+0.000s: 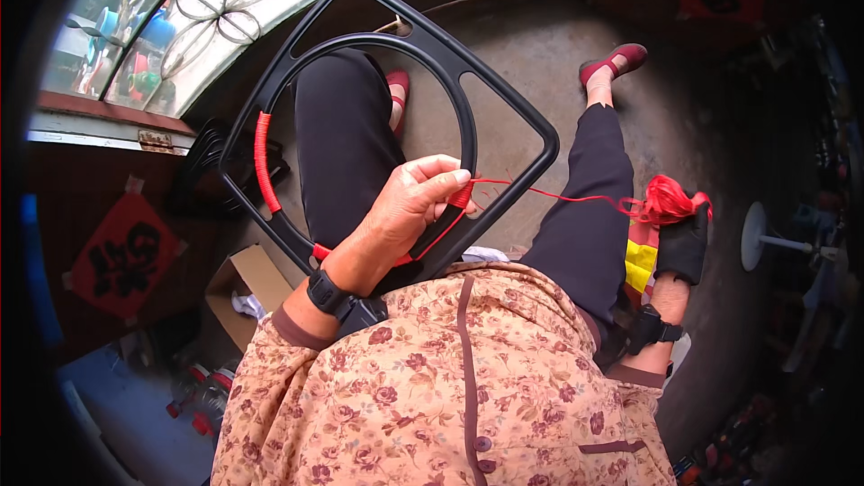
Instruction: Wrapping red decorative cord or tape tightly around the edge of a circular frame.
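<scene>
A black frame (504, 93) with rounded corners and a round ring inside leans over my left thigh. My left hand (414, 202) pinches the ring's right side, thumb pressed beside a tight red cord wrapping (462, 195). On the frame's left side is a longer wrapped red section (263, 157), and more red shows near my left wrist. From the thumb, a thin red strand (558, 195) runs right to a loose bundle of red cord (664, 201). My right hand (681, 247), in a black glove, is closed on that bundle, out beyond my right knee.
More black frames (211, 166) stand below the window at left. A cardboard box (261, 279) sits on the floor by my left elbow, with red-capped bottles (211, 396) nearer. A white disc on a stem (754, 236) stands right of my gloved hand.
</scene>
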A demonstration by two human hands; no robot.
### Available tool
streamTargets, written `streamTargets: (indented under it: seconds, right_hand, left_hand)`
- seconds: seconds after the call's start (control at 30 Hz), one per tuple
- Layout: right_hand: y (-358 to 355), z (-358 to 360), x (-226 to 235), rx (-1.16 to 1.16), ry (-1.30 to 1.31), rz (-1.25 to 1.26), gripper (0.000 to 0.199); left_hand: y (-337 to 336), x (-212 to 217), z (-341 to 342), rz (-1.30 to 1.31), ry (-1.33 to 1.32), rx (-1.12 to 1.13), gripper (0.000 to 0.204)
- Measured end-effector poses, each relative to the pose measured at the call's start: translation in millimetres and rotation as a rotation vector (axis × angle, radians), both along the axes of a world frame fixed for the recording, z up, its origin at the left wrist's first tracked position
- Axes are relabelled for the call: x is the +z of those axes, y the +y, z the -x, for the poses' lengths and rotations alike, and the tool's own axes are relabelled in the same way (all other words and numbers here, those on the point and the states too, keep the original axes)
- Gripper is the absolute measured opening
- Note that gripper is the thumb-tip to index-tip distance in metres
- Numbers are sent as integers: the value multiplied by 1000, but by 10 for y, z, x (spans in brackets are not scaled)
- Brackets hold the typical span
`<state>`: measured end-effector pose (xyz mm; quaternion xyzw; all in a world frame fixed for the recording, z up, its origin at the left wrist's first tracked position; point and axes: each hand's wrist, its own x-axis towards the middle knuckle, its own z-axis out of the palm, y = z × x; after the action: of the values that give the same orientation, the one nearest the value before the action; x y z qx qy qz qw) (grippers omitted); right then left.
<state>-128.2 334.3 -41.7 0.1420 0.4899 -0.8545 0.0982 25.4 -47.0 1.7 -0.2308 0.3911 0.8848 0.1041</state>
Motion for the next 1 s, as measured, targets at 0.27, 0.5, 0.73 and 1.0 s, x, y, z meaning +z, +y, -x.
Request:
streamTargets:
  seconds: [0.27,0.5,0.73,1.0]
  right_hand:
    - [-1651,-185,279,256,331,-753,25]
    - [-2299,-449,285,810,591,-254,36]
    - [-2290,-292,154,1148,211,731,76]
    - [-1954,-527,463,762,222,-190,44]
  left_hand:
    - [112,-17,52,12,3,-239,15]
    - [214,-116,12,-129,41,-204,23]
    - [162,-239,-15,103,201,-239,32]
    - [127,11,1,266,80,-226,20]
